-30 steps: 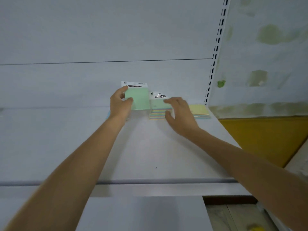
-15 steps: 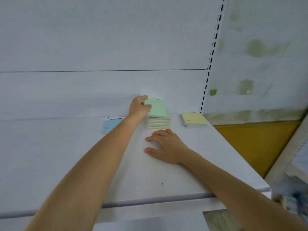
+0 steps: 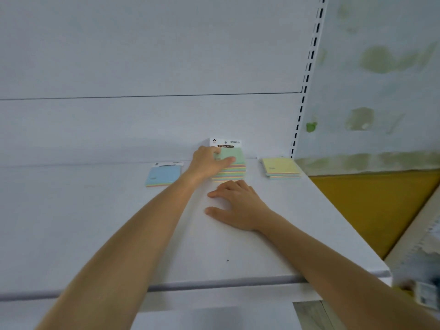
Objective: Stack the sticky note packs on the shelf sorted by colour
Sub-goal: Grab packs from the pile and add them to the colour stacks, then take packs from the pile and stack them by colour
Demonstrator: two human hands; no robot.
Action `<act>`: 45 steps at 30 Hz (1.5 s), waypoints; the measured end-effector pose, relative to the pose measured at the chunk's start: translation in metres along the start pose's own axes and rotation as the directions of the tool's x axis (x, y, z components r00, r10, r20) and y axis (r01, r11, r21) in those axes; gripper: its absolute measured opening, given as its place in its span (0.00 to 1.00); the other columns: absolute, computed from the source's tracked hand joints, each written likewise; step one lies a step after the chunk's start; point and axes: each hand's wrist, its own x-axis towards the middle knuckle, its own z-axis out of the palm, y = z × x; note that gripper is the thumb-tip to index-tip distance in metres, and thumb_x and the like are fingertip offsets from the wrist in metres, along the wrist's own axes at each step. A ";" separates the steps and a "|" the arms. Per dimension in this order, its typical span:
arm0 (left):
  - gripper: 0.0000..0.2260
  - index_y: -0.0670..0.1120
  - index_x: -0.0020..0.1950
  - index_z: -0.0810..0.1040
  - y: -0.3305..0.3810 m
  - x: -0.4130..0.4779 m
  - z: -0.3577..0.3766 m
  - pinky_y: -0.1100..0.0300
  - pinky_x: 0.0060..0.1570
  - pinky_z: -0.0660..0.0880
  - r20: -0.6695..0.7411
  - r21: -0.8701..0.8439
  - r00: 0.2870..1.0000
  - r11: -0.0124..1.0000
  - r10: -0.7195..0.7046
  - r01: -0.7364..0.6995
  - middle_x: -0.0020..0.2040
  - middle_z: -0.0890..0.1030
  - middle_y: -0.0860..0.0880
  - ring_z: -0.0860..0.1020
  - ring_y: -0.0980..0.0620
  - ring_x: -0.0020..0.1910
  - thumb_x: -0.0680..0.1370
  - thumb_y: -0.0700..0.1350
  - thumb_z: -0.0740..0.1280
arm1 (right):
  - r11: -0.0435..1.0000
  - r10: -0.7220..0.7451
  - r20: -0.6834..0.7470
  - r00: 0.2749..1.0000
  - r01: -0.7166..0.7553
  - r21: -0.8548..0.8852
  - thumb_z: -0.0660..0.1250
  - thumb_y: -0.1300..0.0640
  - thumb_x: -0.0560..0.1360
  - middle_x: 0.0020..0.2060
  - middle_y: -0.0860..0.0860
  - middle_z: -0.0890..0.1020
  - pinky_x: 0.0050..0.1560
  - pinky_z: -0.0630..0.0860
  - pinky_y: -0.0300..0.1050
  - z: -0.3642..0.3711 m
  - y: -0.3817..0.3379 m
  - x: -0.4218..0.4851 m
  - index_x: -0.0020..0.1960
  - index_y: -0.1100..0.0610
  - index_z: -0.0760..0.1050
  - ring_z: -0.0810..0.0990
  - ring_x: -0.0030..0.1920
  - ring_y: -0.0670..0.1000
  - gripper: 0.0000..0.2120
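A green sticky note pack with a white header card lies on top of the middle stack at the back of the white shelf. My left hand grips this top pack, thumb across its face. A blue-topped pack lies flat to the left of the stack. To the right sits a low yellow-topped stack. My right hand rests flat on the shelf just in front of the middle stack, fingers spread, holding nothing.
The shelf's back panel rises right behind the packs. A slotted upright marks the shelf's right end, with a stained wall beyond. The shelf's front lip runs across below my arms.
My left hand has carried the green pack rightward from beside the stack onto its top. My right hand left the stack and came down flat on the shelf in front.
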 end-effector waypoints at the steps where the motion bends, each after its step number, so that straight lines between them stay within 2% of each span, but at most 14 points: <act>1: 0.29 0.42 0.62 0.75 0.002 -0.001 -0.001 0.53 0.65 0.68 0.009 0.006 1.000 1.000 0.001 -0.001 0.64 0.76 0.43 0.72 0.44 0.65 0.68 0.59 0.70 | 1.000 -0.002 0.002 1.000 0.002 -0.004 0.61 0.39 0.73 0.66 0.46 0.68 0.68 0.57 0.46 0.000 0.000 0.000 0.66 0.44 0.68 0.61 0.69 0.50 0.23; 3: 0.34 0.43 0.63 0.74 0.004 -0.003 -0.001 0.52 0.66 0.67 0.007 0.015 1.000 1.000 -0.005 0.005 0.65 0.75 0.42 0.71 0.43 0.66 0.65 0.63 0.66 | 1.000 -0.005 0.015 1.000 0.005 -0.007 0.60 0.39 0.73 0.66 0.46 0.68 0.68 0.57 0.46 0.001 0.001 0.001 0.66 0.45 0.68 0.61 0.69 0.50 0.23; 4: 0.33 0.44 0.66 0.72 0.004 -0.006 -0.003 0.51 0.68 0.66 -0.013 0.017 1.000 1.000 -0.014 0.014 0.66 0.73 0.42 0.69 0.43 0.67 0.67 0.63 0.66 | 1.000 -0.008 0.020 1.000 0.008 -0.004 0.60 0.40 0.73 0.67 0.46 0.68 0.69 0.57 0.46 0.001 0.001 0.001 0.67 0.45 0.68 0.61 0.69 0.50 0.23; 6: 0.27 0.44 0.68 0.69 -0.001 -0.012 -0.010 0.51 0.69 0.65 -0.086 0.034 0.996 0.999 -0.016 0.019 0.68 0.71 0.40 0.68 0.42 0.69 0.74 0.57 0.65 | 1.000 -0.019 0.004 1.000 0.019 0.018 0.61 0.40 0.73 0.66 0.47 0.68 0.69 0.57 0.46 0.001 0.000 0.000 0.66 0.46 0.68 0.61 0.69 0.51 0.23; 8: 0.24 0.44 0.68 0.69 -0.014 -0.022 -0.024 0.51 0.67 0.66 -0.173 0.071 0.985 0.997 0.006 0.007 0.67 0.71 0.40 0.69 0.41 0.67 0.76 0.55 0.63 | 0.997 -0.041 -0.070 0.997 0.045 0.061 0.63 0.42 0.73 0.65 0.48 0.70 0.70 0.60 0.46 -0.001 -0.003 0.000 0.66 0.49 0.69 0.64 0.68 0.51 0.23; 11: 0.22 0.47 0.69 0.67 -0.040 -0.046 -0.058 0.50 0.66 0.65 -0.258 0.239 0.966 0.970 0.026 0.037 0.69 0.69 0.42 0.65 0.42 0.69 0.78 0.54 0.59 | 0.991 -0.128 -0.152 0.980 0.131 0.006 0.64 0.45 0.74 0.64 0.50 0.72 0.68 0.62 0.45 -0.006 -0.016 0.000 0.66 0.51 0.70 0.67 0.66 0.52 0.22; 14: 0.21 0.48 0.71 0.65 -0.065 -0.072 -0.103 0.48 0.64 0.66 -0.304 0.365 0.953 0.924 0.000 0.117 0.69 0.68 0.43 0.63 0.42 0.69 0.79 0.54 0.55 | 0.968 -0.239 -0.072 0.968 0.231 -0.100 0.63 0.45 0.74 0.66 0.52 0.71 0.68 0.63 0.47 -0.005 -0.046 0.009 0.67 0.52 0.69 0.67 0.66 0.55 0.23; 17: 0.21 0.47 0.71 0.64 -0.095 -0.101 -0.151 0.47 0.64 0.66 -0.354 0.420 0.935 0.888 -0.030 0.188 0.68 0.69 0.42 0.64 0.41 0.69 0.80 0.54 0.54 | 0.944 -0.312 0.004 0.950 0.310 -0.111 0.60 0.43 0.75 0.68 0.52 0.69 0.70 0.62 0.50 0.010 -0.097 0.025 0.69 0.51 0.66 0.65 0.68 0.55 0.24; 27: 0.20 0.44 0.69 0.67 -0.235 -0.212 -0.311 0.46 0.66 0.67 -0.480 0.410 0.869 0.847 -0.116 0.339 0.64 0.75 0.39 0.70 0.39 0.65 0.80 0.52 0.56 | 0.880 -0.457 0.170 0.873 0.472 -0.054 0.52 0.42 0.78 0.72 0.51 0.64 0.73 0.58 0.50 0.100 -0.307 0.049 0.72 0.48 0.60 0.62 0.71 0.53 0.25; 34: 0.18 0.43 0.67 0.69 -0.327 -0.260 -0.398 0.47 0.65 0.67 -0.550 0.366 0.812 0.818 -0.195 0.444 0.63 0.76 0.39 0.71 0.38 0.64 0.79 0.49 0.57 | 0.871 -0.489 0.218 0.845 0.487 0.065 0.53 0.45 0.78 0.70 0.53 0.68 0.72 0.60 0.51 0.148 -0.400 0.090 0.70 0.50 0.64 0.63 0.71 0.55 0.22; 40: 0.18 0.43 0.66 0.69 -0.387 -0.254 -0.466 0.45 0.63 0.69 -0.606 0.328 0.762 0.801 -0.229 0.501 0.61 0.77 0.38 0.72 0.37 0.63 0.80 0.49 0.56 | 0.862 -0.506 0.197 0.840 0.496 0.103 0.55 0.46 0.78 0.67 0.54 0.71 0.70 0.63 0.52 0.185 -0.455 0.157 0.67 0.50 0.68 0.66 0.69 0.55 0.20; 45: 0.17 0.42 0.66 0.70 -0.425 -0.217 -0.515 0.51 0.62 0.69 -0.607 0.363 0.774 0.803 -0.181 0.472 0.61 0.77 0.40 0.73 0.40 0.61 0.80 0.47 0.56 | 0.877 -0.478 0.097 0.873 0.468 0.107 0.57 0.49 0.78 0.64 0.56 0.74 0.65 0.68 0.52 0.202 -0.491 0.234 0.65 0.53 0.71 0.69 0.66 0.57 0.18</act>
